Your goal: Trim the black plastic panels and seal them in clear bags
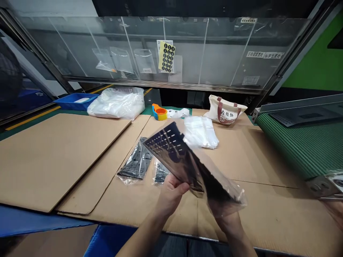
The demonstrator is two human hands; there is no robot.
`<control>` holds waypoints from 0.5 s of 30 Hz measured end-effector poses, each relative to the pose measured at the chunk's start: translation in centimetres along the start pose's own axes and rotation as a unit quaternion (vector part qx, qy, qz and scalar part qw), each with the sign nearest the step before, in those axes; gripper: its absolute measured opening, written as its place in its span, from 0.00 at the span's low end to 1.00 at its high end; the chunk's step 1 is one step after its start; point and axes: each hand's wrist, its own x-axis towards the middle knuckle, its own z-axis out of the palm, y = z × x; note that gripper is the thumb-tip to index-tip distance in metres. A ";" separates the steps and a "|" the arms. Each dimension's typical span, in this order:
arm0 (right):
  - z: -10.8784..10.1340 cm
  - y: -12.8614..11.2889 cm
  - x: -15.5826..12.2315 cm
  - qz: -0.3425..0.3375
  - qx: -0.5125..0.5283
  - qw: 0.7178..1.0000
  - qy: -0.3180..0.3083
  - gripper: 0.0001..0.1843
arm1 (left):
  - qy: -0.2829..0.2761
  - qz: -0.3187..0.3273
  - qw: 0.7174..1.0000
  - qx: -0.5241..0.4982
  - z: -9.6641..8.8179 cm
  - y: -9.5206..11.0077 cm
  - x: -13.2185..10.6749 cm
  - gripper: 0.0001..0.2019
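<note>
My left hand (171,194) and my right hand (227,223) grip a black perforated metal panel in a clear plastic bag (182,160), holding it tilted above the cardboard. The right hand shows partly through the plastic at the lower edge. Just beyond the hands, two more black panels in clear bags (136,162) (160,173) lie flat on the cardboard sheet (171,210). A stack of empty clear plastic bags (200,132) lies behind the raised panel, which hides part of it.
A green belt conveyor (302,142) runs along the right, with a dark panel on its far end. Loose cardboard sheets (61,157) cover the left. Along the back are a blue tray (76,101), a large white plastic bag (118,103), an orange-and-blue tape dispenser (160,111) and a canvas tote (223,111), below a transparent guard (203,53).
</note>
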 end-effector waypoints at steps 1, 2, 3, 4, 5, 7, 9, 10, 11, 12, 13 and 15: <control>-0.1 -0.2 0.3 0.003 0.003 1.000 0.005 0.18 | 0.019 0.017 0.999 0.034 -0.1 -0.1 -0.3 0.17; -0.3 -0.4 0.6 0.008 0.014 1.000 0.018 0.19 | 0.040 0.035 0.996 0.074 -0.2 0.0 -0.6 0.16; -0.5 -0.7 0.9 0.008 0.028 0.999 0.039 0.22 | 0.055 0.053 0.990 0.119 -0.3 0.1 -0.9 0.15; -0.8 -0.9 1.1 -0.002 0.033 0.997 0.064 0.25 | 0.064 0.068 0.982 0.166 -0.4 0.4 -1.2 0.15; -1.1 -1.2 1.4 -0.020 0.025 0.995 0.093 0.26 | 0.067 0.078 0.973 0.209 -0.5 0.7 -1.5 0.15; -1.7 -1.4 1.6 -0.080 -0.052 0.987 0.131 0.21 | 0.060 0.078 0.961 0.259 -0.6 1.4 -2.0 0.16; -2.2 -1.6 1.6 -0.152 -0.179 0.964 0.124 0.10 | 0.056 0.068 0.965 0.246 -0.7 2.1 -2.2 0.15; -2.3 -1.6 1.5 -0.187 -0.241 0.947 0.103 0.06 | 0.061 0.063 0.970 0.226 -0.7 2.4 -2.2 0.16; -2.2 -1.7 1.4 -0.223 -0.288 0.928 0.074 0.04 | 0.073 0.062 0.974 0.206 -0.9 2.7 -2.1 0.18; -2.0 -1.8 1.3 -0.254 -0.318 0.913 0.040 0.04 | 0.091 0.064 0.976 0.190 -1.1 3.1 -1.9 0.20; -1.7 -1.9 1.2 -0.279 -0.332 0.901 0.002 0.03 | 0.115 0.069 0.974 0.181 -1.5 3.5 -1.6 0.21; -1.1 -2.2 0.9 -0.307 -0.332 0.887 -0.089 0.05 | 0.175 0.085 0.963 0.185 -2.8 4.8 -0.7 0.22</control>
